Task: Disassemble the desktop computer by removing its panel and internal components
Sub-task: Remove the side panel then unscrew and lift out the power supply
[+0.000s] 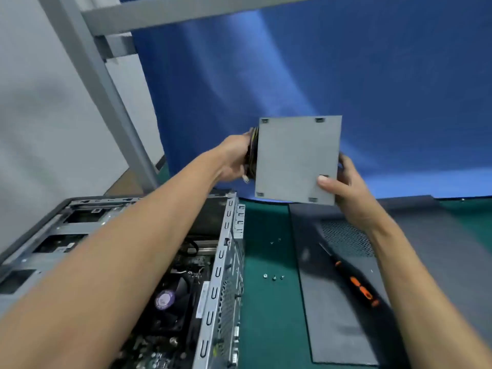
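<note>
Power supply unit (pixel 295 161) is held in the air, above and beyond the far end of the open computer case (pixel 226 262), clear of the chassis rim. There is open air on all four of its edges, with only the blue curtain (pixel 372 75) behind it. Its lower edge hangs above the far edge of the green mat (pixel 266 315).

- Case lies on its side at left, open face up. CPU fan (pixel 170 302) and board are visible inside, partly hidden by the left forearm.
- Removed side panel (pixel 332 315) lies flat on the mat just right of the case, with a strip of mat between them.
- An orange-and-black screwdriver (pixel 356 283) rests on the panel.
- Loose screws (pixel 273 276) sit on the mat strip, a few more farther back.
- Grey metal frame (pixel 106 83) rises behind the case at left.

Orientation: the unit's flat grey face is turned toward the camera, standing roughly upright and rotated slightly clockwise. The face reads nearly square, so no clear long axis. The cable bundle (pixel 253 153) exits at the left edge.

Hands:
- Left hand (pixel 234 161) is wrapped round the cable bundle against the unit's left side.
- Right hand (pixel 346 187) clamps the lower right corner, thumb (pixel 326 182) pressed on the front face and fingers curled behind the right edge.
- The hands are apart, one on each side of the unit.
</note>
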